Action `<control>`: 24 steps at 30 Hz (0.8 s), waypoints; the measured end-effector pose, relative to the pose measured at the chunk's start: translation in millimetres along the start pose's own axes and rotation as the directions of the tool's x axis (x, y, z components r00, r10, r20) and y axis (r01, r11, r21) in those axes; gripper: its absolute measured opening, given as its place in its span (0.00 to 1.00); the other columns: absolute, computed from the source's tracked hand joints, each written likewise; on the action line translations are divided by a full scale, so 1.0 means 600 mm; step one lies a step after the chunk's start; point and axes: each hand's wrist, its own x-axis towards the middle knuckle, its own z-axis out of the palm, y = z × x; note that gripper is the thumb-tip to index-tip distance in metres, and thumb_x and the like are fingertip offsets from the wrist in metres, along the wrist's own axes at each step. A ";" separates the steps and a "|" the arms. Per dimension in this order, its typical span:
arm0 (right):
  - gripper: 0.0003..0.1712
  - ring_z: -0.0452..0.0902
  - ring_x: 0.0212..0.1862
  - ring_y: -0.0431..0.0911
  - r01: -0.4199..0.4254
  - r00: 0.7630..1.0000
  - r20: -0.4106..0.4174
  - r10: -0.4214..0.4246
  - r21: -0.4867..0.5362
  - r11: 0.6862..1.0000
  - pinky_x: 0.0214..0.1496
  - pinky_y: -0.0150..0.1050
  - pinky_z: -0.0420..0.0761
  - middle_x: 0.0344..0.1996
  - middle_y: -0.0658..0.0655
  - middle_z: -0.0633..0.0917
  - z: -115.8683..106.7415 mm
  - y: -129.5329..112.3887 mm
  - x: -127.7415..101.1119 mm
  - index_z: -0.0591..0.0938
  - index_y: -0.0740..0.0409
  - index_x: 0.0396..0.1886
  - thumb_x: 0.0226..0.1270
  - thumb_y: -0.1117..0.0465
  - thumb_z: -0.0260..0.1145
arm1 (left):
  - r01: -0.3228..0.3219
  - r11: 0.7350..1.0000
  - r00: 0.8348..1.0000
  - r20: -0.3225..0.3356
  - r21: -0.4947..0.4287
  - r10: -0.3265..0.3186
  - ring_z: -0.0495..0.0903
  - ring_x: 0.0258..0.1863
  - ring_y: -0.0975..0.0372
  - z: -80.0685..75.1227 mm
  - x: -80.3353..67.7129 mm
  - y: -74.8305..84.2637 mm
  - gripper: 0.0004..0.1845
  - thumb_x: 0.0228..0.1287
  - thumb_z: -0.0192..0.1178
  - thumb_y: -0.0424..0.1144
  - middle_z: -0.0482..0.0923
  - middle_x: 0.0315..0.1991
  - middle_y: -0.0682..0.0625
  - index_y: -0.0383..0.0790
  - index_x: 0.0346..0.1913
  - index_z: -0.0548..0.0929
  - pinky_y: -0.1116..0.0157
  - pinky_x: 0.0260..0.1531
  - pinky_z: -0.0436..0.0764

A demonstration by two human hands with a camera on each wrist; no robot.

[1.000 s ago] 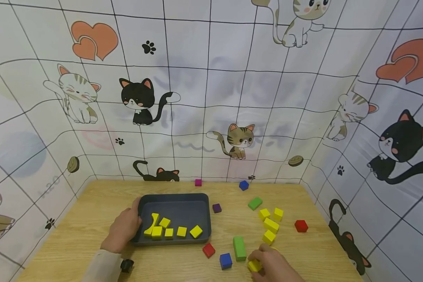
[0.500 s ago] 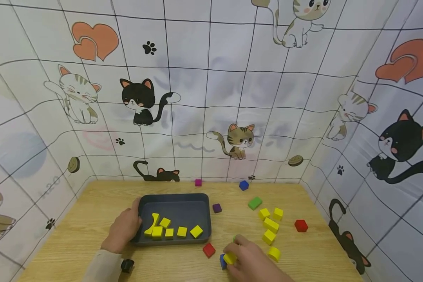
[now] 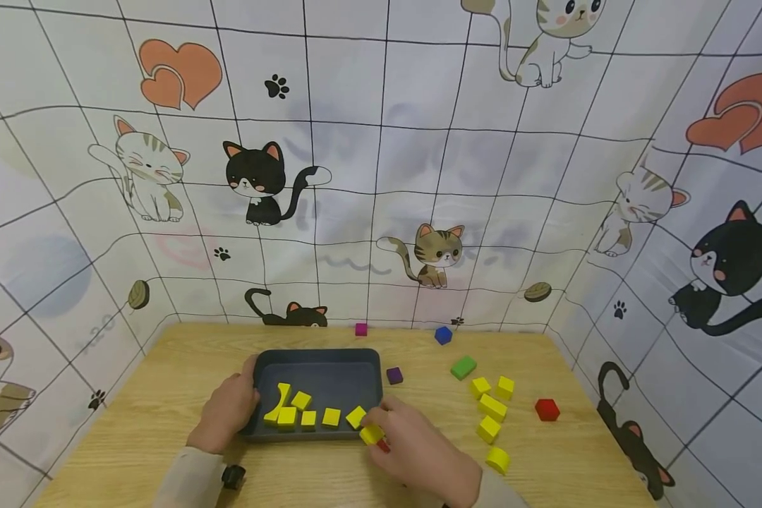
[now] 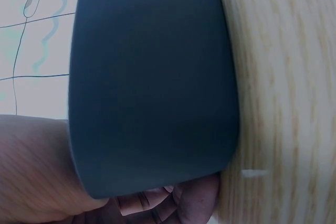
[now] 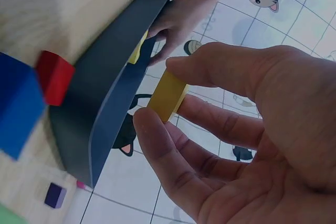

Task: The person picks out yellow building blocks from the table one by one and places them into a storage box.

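Right now: right hand [image 3: 419,451] pinching yellow block [image 3: 372,433] between thumb and fingers at gray tray [image 3: 317,360]'s front right corner, just over the rim. Left hand [image 3: 225,413] gripping tray's left wall, toward table [image 3: 165,395]'s front-left. Loose yellow blocks [image 3: 492,407] well apart rightward, bare wood between.

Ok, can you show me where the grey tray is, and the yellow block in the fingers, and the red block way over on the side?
grey tray [image 3: 317,356]: head view, far rim.
yellow block [image 5: 167,96]: right wrist view, its side face.
red block [image 3: 547,409]: head view, its top.
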 end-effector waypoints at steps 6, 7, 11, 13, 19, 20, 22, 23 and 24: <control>0.17 0.74 0.41 0.31 0.103 0.993 -0.048 -0.106 -0.061 0.993 0.44 0.26 0.82 0.51 0.51 0.89 0.000 -0.011 0.050 0.95 0.53 0.60 0.74 0.59 0.84 | -0.016 1.000 1.000 -0.009 0.003 0.016 0.82 0.32 0.50 0.000 -0.002 0.000 0.40 0.78 0.61 0.29 0.88 0.48 0.28 0.27 0.89 0.61 0.47 0.34 0.85; 0.17 0.74 0.41 0.32 0.108 0.992 -0.050 -0.112 -0.072 0.992 0.43 0.26 0.81 0.52 0.52 0.90 0.000 -0.013 0.059 0.95 0.53 0.60 0.74 0.59 0.84 | -0.017 1.000 1.000 -0.009 0.003 0.017 0.82 0.32 0.50 0.000 -0.002 0.000 0.41 0.78 0.61 0.29 0.88 0.48 0.27 0.27 0.89 0.61 0.47 0.34 0.85; 0.16 0.72 0.39 0.34 0.124 0.990 -0.053 -0.130 -0.094 0.988 0.38 0.25 0.79 0.51 0.53 0.91 0.004 -0.019 0.091 0.96 0.54 0.59 0.75 0.60 0.83 | -0.015 1.000 1.000 -0.007 0.008 0.015 0.82 0.33 0.50 0.001 -0.003 0.001 0.41 0.78 0.61 0.29 0.88 0.49 0.27 0.27 0.89 0.61 0.47 0.34 0.85; 0.17 0.72 0.37 0.35 0.134 0.989 -0.049 -0.139 -0.097 0.986 0.37 0.25 0.78 0.50 0.53 0.91 0.004 -0.022 0.106 0.96 0.54 0.60 0.74 0.61 0.83 | -0.016 1.000 1.000 -0.005 0.011 0.016 0.82 0.32 0.50 0.001 -0.003 0.001 0.41 0.79 0.62 0.29 0.88 0.48 0.28 0.27 0.89 0.61 0.47 0.33 0.85; 0.18 0.75 0.40 0.35 0.151 0.988 0.005 -0.152 -0.102 0.983 0.41 0.26 0.80 0.51 0.51 0.91 0.008 -0.029 0.152 0.96 0.53 0.61 0.73 0.63 0.83 | -0.018 1.000 1.000 -0.005 0.013 0.018 0.82 0.31 0.51 0.002 -0.001 -0.002 0.41 0.79 0.62 0.30 0.88 0.46 0.29 0.27 0.89 0.60 0.48 0.32 0.84; 0.19 0.76 0.41 0.35 0.151 0.989 0.017 -0.150 -0.109 0.983 0.42 0.26 0.80 0.51 0.51 0.92 0.010 -0.029 0.160 0.96 0.53 0.61 0.73 0.63 0.84 | -0.018 1.000 1.000 -0.005 0.013 0.018 0.82 0.31 0.51 0.003 -0.001 -0.002 0.41 0.79 0.62 0.30 0.88 0.46 0.30 0.27 0.89 0.60 0.48 0.32 0.84; 0.18 0.79 0.44 0.36 0.154 0.988 0.035 -0.151 -0.136 0.979 0.43 0.26 0.82 0.51 0.50 0.92 0.012 -0.030 0.173 0.96 0.52 0.61 0.72 0.62 0.85 | -0.017 1.000 1.000 -0.003 0.010 0.017 0.82 0.31 0.51 0.002 -0.001 -0.002 0.41 0.79 0.62 0.30 0.88 0.46 0.30 0.28 0.89 0.60 0.48 0.32 0.84; 0.19 0.80 0.46 0.36 0.151 0.988 0.045 -0.146 -0.146 0.978 0.45 0.26 0.84 0.52 0.50 0.92 0.014 -0.030 0.179 0.97 0.52 0.61 0.72 0.62 0.85 | -0.016 1.000 1.000 -0.002 0.008 0.016 0.82 0.31 0.51 0.002 -0.001 -0.002 0.41 0.79 0.62 0.30 0.88 0.47 0.29 0.28 0.89 0.60 0.48 0.32 0.84; 0.19 0.82 0.48 0.37 0.148 0.989 0.057 -0.140 -0.158 0.976 0.47 0.26 0.84 0.52 0.49 0.92 0.015 -0.029 0.185 0.97 0.51 0.61 0.72 0.62 0.85 | -0.014 1.000 1.000 -0.002 0.007 0.014 0.82 0.32 0.51 0.002 -0.001 -0.001 0.41 0.79 0.62 0.30 0.88 0.47 0.29 0.28 0.89 0.60 0.48 0.33 0.84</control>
